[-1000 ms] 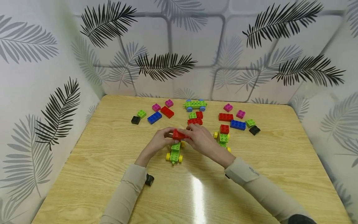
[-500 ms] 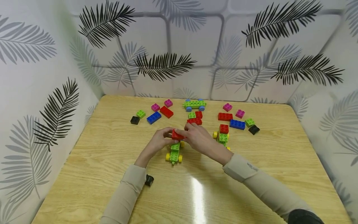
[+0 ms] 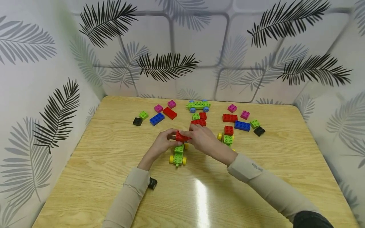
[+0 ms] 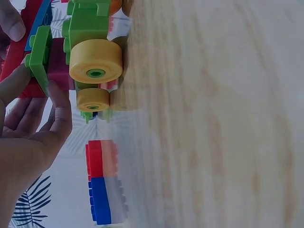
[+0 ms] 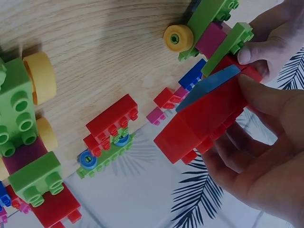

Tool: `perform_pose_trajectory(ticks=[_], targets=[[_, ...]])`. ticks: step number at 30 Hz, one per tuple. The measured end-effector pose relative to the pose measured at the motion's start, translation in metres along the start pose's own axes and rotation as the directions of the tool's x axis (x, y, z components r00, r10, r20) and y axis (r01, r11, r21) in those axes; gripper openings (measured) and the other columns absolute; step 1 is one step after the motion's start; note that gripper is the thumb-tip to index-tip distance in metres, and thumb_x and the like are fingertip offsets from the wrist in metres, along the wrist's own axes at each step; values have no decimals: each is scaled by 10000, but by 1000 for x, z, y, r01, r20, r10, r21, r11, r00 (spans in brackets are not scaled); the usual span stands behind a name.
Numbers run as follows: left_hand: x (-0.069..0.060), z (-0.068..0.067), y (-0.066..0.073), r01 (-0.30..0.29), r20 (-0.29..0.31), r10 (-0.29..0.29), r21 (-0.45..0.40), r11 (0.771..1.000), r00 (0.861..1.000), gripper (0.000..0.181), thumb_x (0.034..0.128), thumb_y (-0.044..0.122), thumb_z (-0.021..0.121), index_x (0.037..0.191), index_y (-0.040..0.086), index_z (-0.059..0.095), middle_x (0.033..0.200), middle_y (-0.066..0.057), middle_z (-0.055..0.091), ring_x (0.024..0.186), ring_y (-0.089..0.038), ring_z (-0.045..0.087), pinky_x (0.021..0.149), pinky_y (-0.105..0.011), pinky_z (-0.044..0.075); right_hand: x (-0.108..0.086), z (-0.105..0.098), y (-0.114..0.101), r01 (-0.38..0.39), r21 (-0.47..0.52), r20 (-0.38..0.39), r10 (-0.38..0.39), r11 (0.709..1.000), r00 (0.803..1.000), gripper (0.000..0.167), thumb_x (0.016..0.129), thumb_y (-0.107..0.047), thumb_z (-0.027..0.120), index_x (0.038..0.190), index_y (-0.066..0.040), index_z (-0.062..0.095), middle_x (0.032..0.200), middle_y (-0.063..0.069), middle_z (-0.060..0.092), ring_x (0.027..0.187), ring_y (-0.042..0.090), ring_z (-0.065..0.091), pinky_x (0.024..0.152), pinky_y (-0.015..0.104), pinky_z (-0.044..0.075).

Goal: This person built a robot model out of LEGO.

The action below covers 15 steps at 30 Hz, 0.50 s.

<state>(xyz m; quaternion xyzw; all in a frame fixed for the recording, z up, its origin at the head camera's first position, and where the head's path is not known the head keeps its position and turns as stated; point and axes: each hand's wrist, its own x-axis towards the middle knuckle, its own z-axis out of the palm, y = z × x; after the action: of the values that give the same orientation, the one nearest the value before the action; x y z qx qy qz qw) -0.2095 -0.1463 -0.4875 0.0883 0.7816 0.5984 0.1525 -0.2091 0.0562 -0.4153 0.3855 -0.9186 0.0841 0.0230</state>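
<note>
My left hand [image 3: 163, 142] pinches the raised end of a block car [image 3: 178, 155] with a green body and yellow wheels. In the left wrist view its fingers lie at the upper green brick [image 4: 42, 57], above a magenta brick [image 4: 59, 64]. My right hand [image 3: 203, 139] grips a long red brick [image 5: 204, 116] between thumb and fingers, tilted over the car's raised end. A blue piece [image 5: 209, 88] runs along the red brick's lower side. Whether the red brick touches the car is partly hidden by the fingers.
A second car [image 3: 227, 139] topped with red stands to the right. Behind are a green blue-wheeled base [image 3: 198, 105] and several red bricks. Loose pink, blue [image 3: 157, 119], green and black bricks [image 3: 259, 131] lie at both sides. A patterned backdrop [image 3: 199, 82] borders the wooden table [image 3: 119, 148].
My right hand has shifted slightly left and the red brick's tilt has changed a little. My left hand and the car stay nearly in place.
</note>
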Motion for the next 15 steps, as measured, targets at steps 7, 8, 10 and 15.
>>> perform_pose_trajectory(ticks=[7, 8, 10, 15], targets=[[-1, 1, -1, -1, -18, 1, 27, 1000, 1000, 399, 860, 104, 731, 1238, 120, 603, 1246, -57, 600, 1121, -275, 581, 894, -410, 511, 0, 2, -2, 0, -38, 5, 1, 999, 1000, 443, 859, -183, 739, 1288, -230, 638, 905, 62, 577, 706, 173, 489, 570, 247, 437], [-1, 0, -1, 0, -18, 1, 30, 1000, 1000, 396, 860, 104, 731, 1235, 121, 604, 1242, -55, 602, 1118, -274, 582, 893, -409, 512, 0, 2, -2, -2, -42, 10, 2, 999, 1000, 446, 861, -184, 737, 1292, -233, 633, 908, 64, 576, 709, 174, 488, 572, 248, 438], [-1, 0, 0, -1, -18, 1, 38, 999, 1000, 393, 861, 102, 730, 1233, 121, 604, 1235, -53, 606, 1112, -273, 584, 888, -406, 515, 0, 2, -2, -4, -45, 22, 5, 999, 1000, 449, 863, -192, 735, 1297, -240, 628, 912, 62, 574, 714, 175, 484, 576, 250, 435], [-1, 0, 0, -2, -14, 2, 28, 1000, 1000, 403, 859, 99, 732, 1239, 121, 601, 1235, -54, 604, 1100, -268, 590, 869, -389, 525, 1, 1, -3, -8, -59, 40, 10, 998, 999, 456, 860, -198, 737, 1298, -255, 627, 904, 55, 567, 722, 178, 481, 589, 260, 436]])
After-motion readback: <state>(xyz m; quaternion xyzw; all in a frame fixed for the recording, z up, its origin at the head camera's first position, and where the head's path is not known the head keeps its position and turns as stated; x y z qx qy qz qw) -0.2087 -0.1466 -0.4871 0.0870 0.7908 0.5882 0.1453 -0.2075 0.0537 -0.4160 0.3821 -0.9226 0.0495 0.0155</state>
